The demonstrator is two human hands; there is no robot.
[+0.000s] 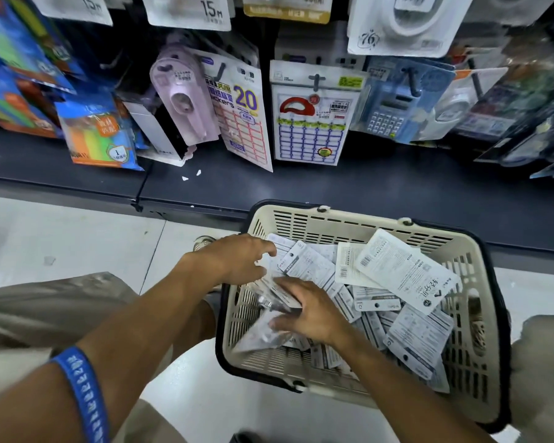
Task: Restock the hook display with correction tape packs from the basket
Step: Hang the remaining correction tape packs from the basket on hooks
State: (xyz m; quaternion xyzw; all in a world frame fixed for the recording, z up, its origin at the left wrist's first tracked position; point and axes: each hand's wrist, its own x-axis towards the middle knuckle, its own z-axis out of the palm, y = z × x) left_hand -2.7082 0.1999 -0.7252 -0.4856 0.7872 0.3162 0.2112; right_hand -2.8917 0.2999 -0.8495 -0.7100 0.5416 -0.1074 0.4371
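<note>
1. Fingers of the right hand [304,310] curl round a small stack of correction tape packs [277,295], lower centre of the frame.
2. The left hand [237,260] hovers just above with fingers loosely spread, holding nothing.
3. The packs are white printed cards with barcodes and clear blisters, heaped in the cream basket [349,223].
4. The hook display [315,81] hangs across the upper frame.

A clear-fronted pack [277,297] is gripped by the right hand [307,311] inside the cream basket [349,225], while the left hand [237,257] is held loosely spread just above
</note>
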